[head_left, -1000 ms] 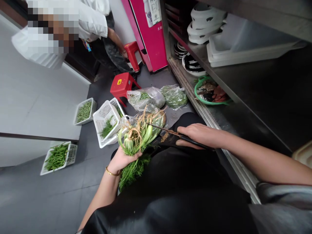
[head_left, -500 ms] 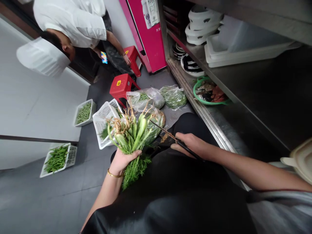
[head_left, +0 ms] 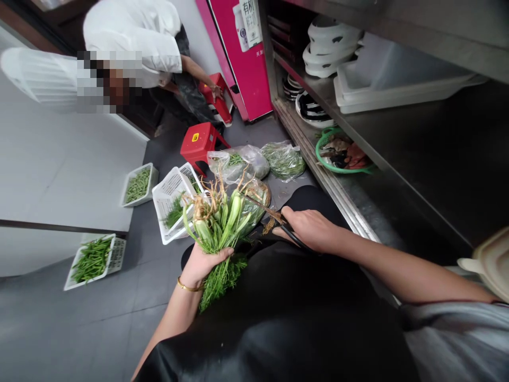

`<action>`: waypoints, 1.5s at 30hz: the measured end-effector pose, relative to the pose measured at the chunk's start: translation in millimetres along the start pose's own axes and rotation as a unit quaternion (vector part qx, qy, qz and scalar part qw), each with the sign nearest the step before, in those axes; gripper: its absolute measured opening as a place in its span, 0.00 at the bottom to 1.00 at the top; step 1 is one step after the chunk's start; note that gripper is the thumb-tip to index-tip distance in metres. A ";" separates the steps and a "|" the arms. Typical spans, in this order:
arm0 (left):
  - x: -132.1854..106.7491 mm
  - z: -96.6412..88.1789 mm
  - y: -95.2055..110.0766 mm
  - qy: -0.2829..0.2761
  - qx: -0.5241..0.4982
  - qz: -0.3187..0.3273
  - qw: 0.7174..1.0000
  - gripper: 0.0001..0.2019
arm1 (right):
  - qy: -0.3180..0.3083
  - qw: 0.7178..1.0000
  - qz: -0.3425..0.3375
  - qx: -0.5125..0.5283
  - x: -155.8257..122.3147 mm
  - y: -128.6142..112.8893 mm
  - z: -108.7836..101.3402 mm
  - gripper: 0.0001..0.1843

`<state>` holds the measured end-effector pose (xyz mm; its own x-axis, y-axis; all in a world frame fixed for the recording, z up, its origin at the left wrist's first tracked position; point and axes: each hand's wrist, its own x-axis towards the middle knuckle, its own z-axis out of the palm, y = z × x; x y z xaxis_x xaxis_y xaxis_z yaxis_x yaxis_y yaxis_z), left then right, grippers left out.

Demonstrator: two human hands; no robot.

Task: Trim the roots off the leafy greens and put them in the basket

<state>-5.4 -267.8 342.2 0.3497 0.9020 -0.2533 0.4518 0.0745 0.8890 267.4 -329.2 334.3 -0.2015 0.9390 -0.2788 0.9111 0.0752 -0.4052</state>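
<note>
My left hand (head_left: 202, 262) is closed round a bunch of green herbs (head_left: 217, 225), roots pointing up and feathery leaves hanging below my wrist. My right hand (head_left: 308, 229) grips a dark knife (head_left: 266, 209) whose blade points left toward the roots of the bunch. Both hands are over my lap, which a black apron (head_left: 286, 313) covers.
White baskets of green beans (head_left: 92, 259) (head_left: 137, 183) and a basket with herbs (head_left: 173, 204) stand on the grey floor. Plastic bags of greens (head_left: 284, 157) lie by a red stool (head_left: 199, 140). A person in white bends at the far left. Steel shelves with trays run on the right.
My left hand has turned the bunch more upright, roots up, and brought it slightly nearer. My right hand with the knife moved left toward the roots. The person in white has bent lower.
</note>
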 end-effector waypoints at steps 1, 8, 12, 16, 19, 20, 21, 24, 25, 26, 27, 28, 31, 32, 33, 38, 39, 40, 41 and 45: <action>-0.2 0.4 -0.7 0.007 0.001 -0.003 1.000 0.15 | 0.000 1.000 0.002 -0.001 0.4 -0.7 1.5 0.26; -0.2 3.7 -3.7 0.039 0.008 0.002 0.999 0.16 | 0.010 1.000 -0.021 0.014 -3.8 -2.8 9.6 0.22; -0.3 3.9 -2.6 0.045 0.031 0.021 0.998 0.17 | 0.019 0.996 -0.051 0.070 -5.7 -1.1 6.0 0.17; -1.4 3.6 -2.9 0.048 0.050 0.031 0.997 0.16 | 0.023 0.990 -0.074 0.119 -6.5 1.1 4.7 0.15; -1.4 3.5 -3.8 0.055 0.052 0.034 0.997 0.16 | 0.029 0.986 -0.078 0.145 -6.5 2.5 7.1 0.14; -1.3 3.5 -4.0 0.054 0.051 0.034 0.997 0.16 | 0.027 0.984 -0.084 0.157 -6.6 3.0 7.7 0.14; -1.2 3.5 -4.2 0.051 0.050 0.035 0.997 0.16 | 0.022 0.981 -0.094 0.171 -6.7 3.5 8.2 0.14; -1.1 3.8 -3.8 0.039 0.047 0.035 0.997 0.15 | 0.005 0.971 -0.124 0.206 -7.0 4.4 8.2 0.14; -1.2 3.9 -3.5 0.037 0.047 0.034 0.998 0.15 | 0.003 0.968 -0.130 0.214 -7.1 4.5 8.2 0.15; -1.3 4.1 -3.3 0.037 0.047 0.034 0.998 0.16 | 0.006 0.967 -0.133 0.219 -7.1 4.5 8.4 0.15; -1.5 4.3 -3.1 0.038 0.047 0.033 0.998 0.16 | 0.012 0.966 -0.131 0.223 -7.3 4.4 8.8 0.15; -1.7 4.4 -3.0 0.042 0.048 0.033 0.997 0.17 | 0.022 0.965 -0.127 0.228 -7.6 4.2 9.5 0.16; -2.0 4.0 -4.5 0.053 0.048 0.035 0.997 0.17 | 0.061 0.960 -0.087 0.261 -9.8 4.2 12.1 0.16; -2.0 3.6 -5.4 0.053 0.045 0.033 0.997 0.16 | 0.076 0.956 -0.063 0.277 -10.9 4.5 12.8 0.16; -1.9 3.0 -6.5 0.049 0.043 0.029 0.997 0.16 | 0.088 0.952 -0.041 0.289 -11.8 5.0 13.3 0.15; -1.0 1.5 -9.2 0.042 0.040 0.027 0.998 0.16 | 0.065 0.985 0.000 0.158 -11.1 6.9 14.9 0.14; -0.8 1.8 -9.1 0.047 0.040 0.031 0.998 0.16 | 0.051 0.993 0.005 0.108 -9.5 6.0 14.9 0.15; -0.7 2.4 -8.7 0.053 0.040 0.034 0.997 0.17 | 0.040 0.997 0.015 0.065 -7.5 4.4 14.8 0.17; -0.6 3.0 -8.3 0.055 0.041 0.034 0.997 0.17 | 0.033 0.999 0.022 0.033 -5.4 2.4 14.3 0.19; -0.6 5.2 -7.1 0.039 0.050 0.031 0.998 0.18 | 0.026 1.000 0.016 -0.002 0.9 -6.2 9.5 0.23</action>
<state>-4.6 -271.1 334.0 0.3171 0.9339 -0.1653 0.5117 -0.0217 0.8589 258.1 -332.0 328.2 -0.1523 0.9573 -0.2456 0.9185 0.0454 -0.3927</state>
